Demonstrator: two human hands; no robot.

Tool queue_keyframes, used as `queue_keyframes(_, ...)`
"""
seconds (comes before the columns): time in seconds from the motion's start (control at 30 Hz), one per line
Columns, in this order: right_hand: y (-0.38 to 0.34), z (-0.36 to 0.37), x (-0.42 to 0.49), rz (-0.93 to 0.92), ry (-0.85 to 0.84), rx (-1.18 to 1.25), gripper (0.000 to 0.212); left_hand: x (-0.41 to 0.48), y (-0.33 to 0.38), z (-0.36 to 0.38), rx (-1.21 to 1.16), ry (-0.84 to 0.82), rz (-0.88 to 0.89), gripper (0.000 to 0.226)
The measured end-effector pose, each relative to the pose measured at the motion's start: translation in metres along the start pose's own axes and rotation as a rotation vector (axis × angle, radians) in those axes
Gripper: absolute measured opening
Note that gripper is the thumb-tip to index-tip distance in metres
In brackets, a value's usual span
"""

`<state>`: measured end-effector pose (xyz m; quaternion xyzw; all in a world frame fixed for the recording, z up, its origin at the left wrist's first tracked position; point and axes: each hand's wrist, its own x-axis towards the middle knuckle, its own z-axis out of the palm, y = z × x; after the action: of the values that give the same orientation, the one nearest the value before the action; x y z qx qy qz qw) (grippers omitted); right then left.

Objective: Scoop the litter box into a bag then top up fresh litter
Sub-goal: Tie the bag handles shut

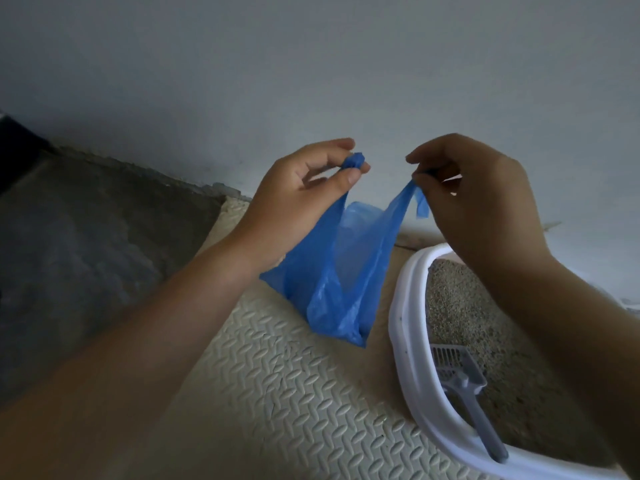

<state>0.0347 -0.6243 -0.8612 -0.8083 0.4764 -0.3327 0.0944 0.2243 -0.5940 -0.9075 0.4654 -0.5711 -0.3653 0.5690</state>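
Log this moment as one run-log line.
left hand: pinching bag handle | right hand: pinching other handle | blue bag: held up | scoop: in litter box

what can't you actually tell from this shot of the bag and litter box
Head view only:
- Inside of the blue bag: the plastic hides whether anything is in it.
- Litter box: its right and near parts are cut off by the frame edge and covered by the right hand and forearm.
- Scoop: handle end passes behind the box rim.
- Fresh litter supply: none in view.
- Left hand hides its bag handle.
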Motion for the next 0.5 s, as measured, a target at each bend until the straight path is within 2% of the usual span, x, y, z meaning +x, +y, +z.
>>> queue_keyframes(0.2, 0.002, -0.003, -0.002, -0.009, -0.078, -0.062, 0.023, -0.004, -0.008, 0.011, 0.031, 0.045, -0.072, 0.016)
queue_keyframes(0.3, 0.004, -0.004, -0.005, -0.013, -0.126, -0.167, 0.023, -0.005, -0.018, 0.016, 0.080, 0.078, -0.082, 0.014)
queue_keyframes(0.4, 0.010, -0.006, -0.005, -0.035, -0.156, -0.253, 0.022, -0.007, -0.026, 0.027, 0.119, 0.037, -0.114, 0.009)
queue_keyframes(0.5, 0.012, -0.010, -0.004, -0.062, -0.259, -0.283, 0.025, -0.007, -0.032, 0.037, 0.069, -0.048, -0.134, 0.009)
